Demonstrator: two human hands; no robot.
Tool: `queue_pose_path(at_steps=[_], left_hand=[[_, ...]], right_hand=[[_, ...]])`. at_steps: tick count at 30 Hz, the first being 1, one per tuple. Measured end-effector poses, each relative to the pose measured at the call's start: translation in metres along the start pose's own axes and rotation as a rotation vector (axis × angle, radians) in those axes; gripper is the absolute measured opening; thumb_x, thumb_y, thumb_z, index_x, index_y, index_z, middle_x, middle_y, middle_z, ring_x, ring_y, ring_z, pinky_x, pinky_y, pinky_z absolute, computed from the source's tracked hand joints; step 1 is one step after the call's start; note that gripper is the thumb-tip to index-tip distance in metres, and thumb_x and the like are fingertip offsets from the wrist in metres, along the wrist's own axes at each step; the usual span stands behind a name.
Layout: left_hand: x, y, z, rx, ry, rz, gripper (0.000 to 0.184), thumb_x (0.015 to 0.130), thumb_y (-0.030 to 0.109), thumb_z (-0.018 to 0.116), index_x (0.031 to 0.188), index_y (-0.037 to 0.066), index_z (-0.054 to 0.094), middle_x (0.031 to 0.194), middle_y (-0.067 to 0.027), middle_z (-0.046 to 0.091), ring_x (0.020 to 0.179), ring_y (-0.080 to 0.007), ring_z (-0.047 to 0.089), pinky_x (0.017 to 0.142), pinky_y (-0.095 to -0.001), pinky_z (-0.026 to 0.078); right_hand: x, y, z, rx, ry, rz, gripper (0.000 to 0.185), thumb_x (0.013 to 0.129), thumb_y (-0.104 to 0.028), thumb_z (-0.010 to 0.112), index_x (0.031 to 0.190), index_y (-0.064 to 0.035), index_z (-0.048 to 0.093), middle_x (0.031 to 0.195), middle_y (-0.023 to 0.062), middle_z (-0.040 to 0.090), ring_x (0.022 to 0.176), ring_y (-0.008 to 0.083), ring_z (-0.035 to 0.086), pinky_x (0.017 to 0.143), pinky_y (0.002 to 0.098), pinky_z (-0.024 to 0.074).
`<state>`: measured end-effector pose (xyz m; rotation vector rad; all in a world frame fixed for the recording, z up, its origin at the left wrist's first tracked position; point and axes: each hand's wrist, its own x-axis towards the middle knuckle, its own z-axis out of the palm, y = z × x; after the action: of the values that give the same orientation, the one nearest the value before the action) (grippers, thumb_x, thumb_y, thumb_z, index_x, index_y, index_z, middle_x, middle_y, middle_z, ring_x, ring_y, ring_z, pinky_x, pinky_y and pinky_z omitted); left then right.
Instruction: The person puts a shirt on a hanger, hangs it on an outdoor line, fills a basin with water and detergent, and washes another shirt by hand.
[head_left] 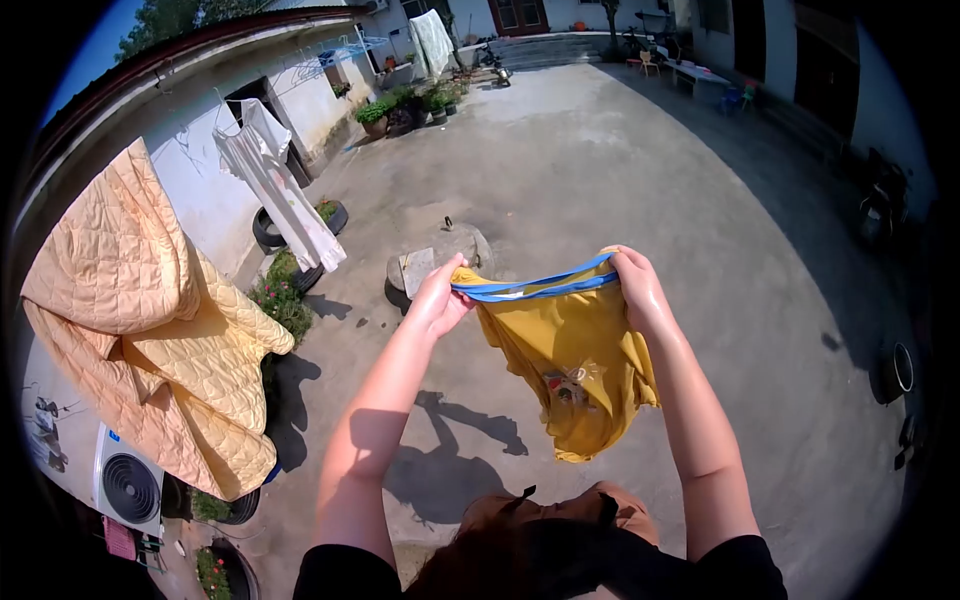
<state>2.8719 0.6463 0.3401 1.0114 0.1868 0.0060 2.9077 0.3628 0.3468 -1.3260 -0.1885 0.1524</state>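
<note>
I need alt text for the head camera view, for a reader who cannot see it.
A person's left hand and right hand stretch a blue-trimmed yellow garment by its trimmed edge, above a sunlit concrete courtyard. A peach quilt and a white dress hang toward the picture's left.

Hard sunlight throws crisp shadows (445,482) across the bright concrete (600,180) — fisheye bending at the edges, corners black.

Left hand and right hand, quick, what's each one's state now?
Left hand: closed, holding the yellow garment by one top corner.
Right hand: closed, holding the yellow garment's other top corner.
</note>
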Motion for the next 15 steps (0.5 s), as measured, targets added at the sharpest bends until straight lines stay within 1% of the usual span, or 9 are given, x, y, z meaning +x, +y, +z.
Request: queue_pose_path(at_steps=[2, 3, 6, 7, 8, 10, 11, 14, 15], left_hand=[[0.038, 0.003, -0.016, 0.04, -0.073, -0.077, 0.016, 0.092, 0.023, 0.053, 0.088, 0.008, 0.049, 0.071, -0.0029, 0.051, 0.056, -0.011, 0.048, 0.051, -0.023, 0.041], [0.043, 0.01, 0.004, 0.118, 0.019, -0.038, 0.023, 0.088, 0.028, 0.06, 0.083, 0.009, 0.049, 0.063, 0.0009, 0.047, 0.048, -0.0066, 0.04, 0.044, -0.0193, 0.035], [0.107, 0.018, -0.007, 0.462, -0.072, -0.154, 0.029, 0.085, 0.032, 0.064, 0.077, 0.009, 0.047, 0.06, 0.0039, 0.044, 0.046, -0.0046, 0.037, 0.042, -0.0182, 0.032], [0.13, 0.022, -0.012, 0.701, -0.13, -0.173, 0.03, 0.084, 0.032, 0.064, 0.074, 0.008, 0.05, 0.059, 0.0051, 0.044, 0.044, -0.0023, 0.036, 0.039, -0.0162, 0.028], [0.152, 0.024, -0.014, 1.02, -0.062, -0.108, 0.039, 0.079, 0.039, 0.069, 0.065, 0.01, 0.047, 0.053, 0.0054, 0.041, 0.041, -0.003, 0.034, 0.038, -0.0172, 0.026], [0.198, 0.027, -0.024, 1.273, -0.037, -0.116, 0.047, 0.074, 0.046, 0.071, 0.059, 0.011, 0.044, 0.049, 0.0048, 0.04, 0.039, -0.0042, 0.035, 0.037, -0.019, 0.026], [0.231, 0.023, -0.041, 1.282, -0.123, -0.148, 0.05, 0.072, 0.051, 0.07, 0.059, 0.01, 0.046, 0.049, 0.0033, 0.041, 0.041, -0.0057, 0.039, 0.037, -0.0213, 0.028], [0.343, 0.041, -0.053, 1.369, -0.205, -0.076, 0.058, 0.066, 0.061, 0.069, 0.059, 0.006, 0.052, 0.052, 0.0005, 0.046, 0.045, -0.0083, 0.043, 0.041, -0.025, 0.033], [0.346, 0.055, -0.047, 1.383, -0.249, -0.052, 0.057, 0.073, 0.059, 0.064, 0.063, 0.004, 0.056, 0.053, 0.0005, 0.046, 0.046, -0.0096, 0.043, 0.042, -0.0268, 0.033]], right_hand=[[0.041, -0.004, -0.001, -0.025, -0.02, -0.007, 0.02, 0.087, -0.015, 0.042, 0.087, -0.0019, 0.058, 0.072, 0.0003, 0.052, 0.066, 0.0083, 0.048, 0.06, 0.0242, 0.0417], [0.066, -0.006, -0.001, -0.03, -0.022, -0.002, 0.02, 0.087, -0.015, 0.042, 0.086, -0.0019, 0.058, 0.072, 0.0002, 0.052, 0.066, 0.0084, 0.048, 0.059, 0.0241, 0.0416], [0.149, 0.004, -0.003, -0.106, -0.072, -0.024, 0.02, 0.086, -0.015, 0.042, 0.085, -0.0024, 0.058, 0.072, 0.0001, 0.052, 0.065, 0.0084, 0.048, 0.059, 0.024, 0.0417], [0.176, 0.006, -0.004, -0.145, -0.093, -0.034, 0.02, 0.086, -0.015, 0.042, 0.084, -0.0027, 0.058, 0.072, 0.0001, 0.052, 0.065, 0.0084, 0.048, 0.059, 0.0239, 0.0417], [0.201, 0.006, -0.003, -0.165, -0.111, -0.026, 0.02, 0.086, -0.015, 0.043, 0.083, -0.0027, 0.058, 0.071, -0.0001, 0.052, 0.064, 0.0084, 0.048, 0.059, 0.0242, 0.0414], [0.241, 0.004, 0.003, -0.204, -0.146, -0.008, 0.02, 0.084, -0.016, 0.043, 0.082, -0.0027, 0.058, 0.069, -0.0004, 0.051, 0.064, 0.0084, 0.047, 0.057, 0.0248, 0.0407], [0.267, 0.014, 0.003, -0.208, -0.147, 0.018, 0.02, 0.084, -0.016, 0.043, 0.082, -0.0027, 0.057, 0.069, -0.0004, 0.051, 0.063, 0.0084, 0.047, 0.057, 0.0251, 0.0408], [0.384, 0.013, 0.009, -0.287, -0.112, 0.042, 0.02, 0.084, -0.017, 0.044, 0.081, -0.0026, 0.057, 0.069, -0.0005, 0.051, 0.063, 0.0083, 0.047, 0.058, 0.0258, 0.0412], [0.394, 0.003, 0.013, -0.332, -0.123, 0.023, 0.02, 0.084, -0.017, 0.044, 0.081, -0.0026, 0.058, 0.07, -0.0004, 0.051, 0.063, 0.0083, 0.047, 0.058, 0.0259, 0.0414]])
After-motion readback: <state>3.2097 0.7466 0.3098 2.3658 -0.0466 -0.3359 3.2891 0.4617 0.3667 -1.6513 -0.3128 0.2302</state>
